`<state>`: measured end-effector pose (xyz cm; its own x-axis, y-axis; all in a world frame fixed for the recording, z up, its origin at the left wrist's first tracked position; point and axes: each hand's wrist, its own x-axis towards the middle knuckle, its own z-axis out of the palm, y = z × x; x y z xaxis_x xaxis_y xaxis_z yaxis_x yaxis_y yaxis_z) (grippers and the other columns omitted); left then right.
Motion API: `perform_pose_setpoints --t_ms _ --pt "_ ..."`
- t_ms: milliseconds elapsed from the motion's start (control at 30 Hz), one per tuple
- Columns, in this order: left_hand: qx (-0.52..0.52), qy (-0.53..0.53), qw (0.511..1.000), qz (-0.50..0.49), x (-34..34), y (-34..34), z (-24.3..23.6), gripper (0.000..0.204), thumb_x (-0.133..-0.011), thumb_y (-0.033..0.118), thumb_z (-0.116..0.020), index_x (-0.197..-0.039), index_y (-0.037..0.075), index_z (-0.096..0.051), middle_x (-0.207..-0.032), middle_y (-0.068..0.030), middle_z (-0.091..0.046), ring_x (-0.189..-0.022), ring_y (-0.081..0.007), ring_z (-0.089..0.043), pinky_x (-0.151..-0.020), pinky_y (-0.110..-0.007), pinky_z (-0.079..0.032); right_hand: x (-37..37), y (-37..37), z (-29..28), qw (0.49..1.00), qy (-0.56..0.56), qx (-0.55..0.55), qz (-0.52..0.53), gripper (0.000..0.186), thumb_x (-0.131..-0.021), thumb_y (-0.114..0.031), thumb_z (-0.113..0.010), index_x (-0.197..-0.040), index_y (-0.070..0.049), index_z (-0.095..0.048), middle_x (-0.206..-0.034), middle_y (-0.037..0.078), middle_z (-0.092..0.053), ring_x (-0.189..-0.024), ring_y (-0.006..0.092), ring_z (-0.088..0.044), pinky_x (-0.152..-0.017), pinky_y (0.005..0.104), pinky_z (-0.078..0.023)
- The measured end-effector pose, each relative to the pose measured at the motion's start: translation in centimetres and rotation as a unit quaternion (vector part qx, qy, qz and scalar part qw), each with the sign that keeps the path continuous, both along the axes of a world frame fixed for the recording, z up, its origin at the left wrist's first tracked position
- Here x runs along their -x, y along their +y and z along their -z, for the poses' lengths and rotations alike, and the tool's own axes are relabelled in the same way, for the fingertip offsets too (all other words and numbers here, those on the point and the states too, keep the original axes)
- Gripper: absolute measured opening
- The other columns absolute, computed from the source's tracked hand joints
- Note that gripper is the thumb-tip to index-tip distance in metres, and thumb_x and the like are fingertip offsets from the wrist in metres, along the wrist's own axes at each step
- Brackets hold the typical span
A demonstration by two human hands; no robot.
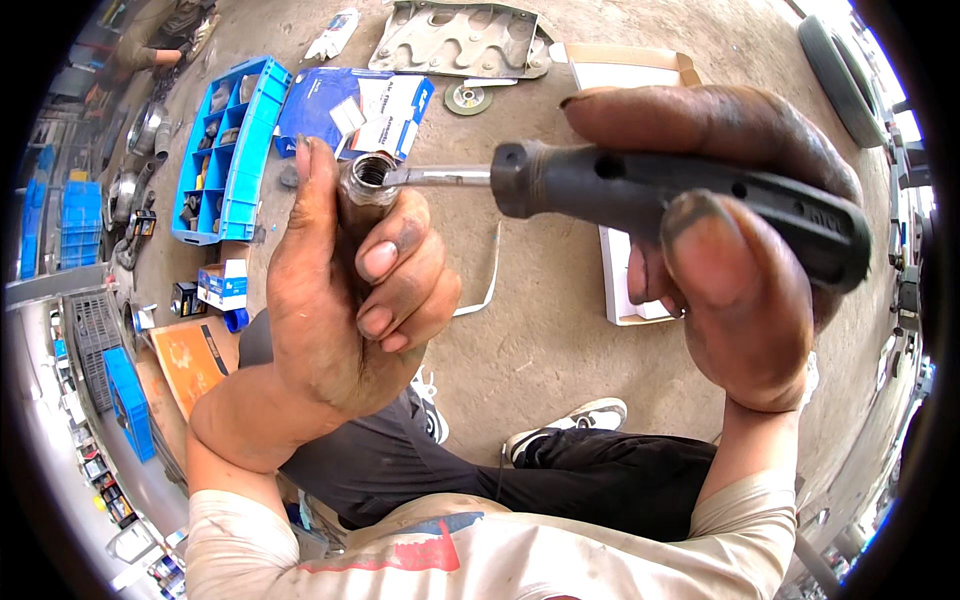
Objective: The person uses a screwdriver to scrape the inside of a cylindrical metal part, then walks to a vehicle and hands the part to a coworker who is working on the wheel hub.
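Note:
My left hand [345, 280] is closed round a short metal tube [366, 203], its open, ribbed or threaded end facing up. The fingers and palm hide the tube's lower part. My right hand [745, 220] grips the black handle of a screwdriver [600, 180]. Its thin metal shaft points left, and the tip meets the rim of the tube's mouth. Whether the tip goes inside the bore, I cannot tell exactly. Dark grime covers the fingers of both hands.
A blue divided bin [238, 190] with small parts stands at the left, beside a blue-and-white box [405, 115]. Beyond lie a perforated metal plate [455, 40] and a disc [467, 98]. An open white carton [625, 290] is behind my right hand; a tyre [840, 80] lies far right.

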<state>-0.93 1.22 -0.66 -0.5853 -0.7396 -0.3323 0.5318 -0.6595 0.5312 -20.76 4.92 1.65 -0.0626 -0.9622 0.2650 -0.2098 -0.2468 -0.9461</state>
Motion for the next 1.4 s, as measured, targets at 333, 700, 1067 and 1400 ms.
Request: perform_pose_setpoints --t_ms 333,700,1067,1400 --pt "-0.015 0.04 0.997 -0.064 0.9 0.8 -0.6 0.048 -0.097 0.043 -0.032 -0.076 0.003 -0.05 -0.068 0.0006 -0.042 -0.048 -0.006 -0.032 -0.043 -0.019 -0.03 -1.4 0.2 2.0 0.973 -0.224 -0.063 -0.008 0.064 -0.081 -0.049 -0.059 -0.111 0.008 -0.055 -0.071 0.012 -0.061 -0.045 0.0077 -0.051 -0.035 0.0169 -0.037" --pt "0.061 0.061 0.996 -0.035 0.6 0.8 0.3 0.045 -0.097 0.042 -0.032 -0.096 0.004 -0.057 -0.077 -0.0004 -0.05 -0.056 -0.007 -0.038 -0.048 -0.02 -0.033 -1.0 0.5 1.3 0.986 -0.132 -0.107 0.006 0.064 -0.08 -0.05 -0.059 -0.11 0.007 -0.055 -0.076 0.013 -0.063 -0.046 0.0081 -0.052 -0.035 0.0173 -0.038" --pt "0.034 0.007 0.997 -0.075 0.7 1.3 0.0 0.038 -0.096 0.047 -0.032 -0.107 0.018 -0.054 -0.07 0.0038 -0.047 -0.055 -0.0072 -0.04 -0.048 -0.021 -0.033 -1.7 0.8 -0.1 0.987 -0.139 -0.074 -0.025 0.061 -0.083 -0.047 -0.057 -0.112 0.007 -0.054 -0.073 0.013 -0.062 -0.046 0.0093 -0.053 -0.035 0.0181 -0.039" --pt "0.036 0.032 0.997 -0.064 0.3 1.5 0.2 0.042 -0.098 0.046 -0.02 -0.116 0.021 -0.048 -0.069 -0.0005 -0.037 -0.053 -0.0094 -0.033 -0.05 -0.023 -0.031 -0.8 0.7 1.4 0.951 -0.272 -0.118 -0.087 0.062 -0.085 -0.047 -0.055 -0.112 0.009 -0.053 -0.073 0.014 -0.062 -0.05 0.0117 -0.058 -0.037 0.0195 -0.045"
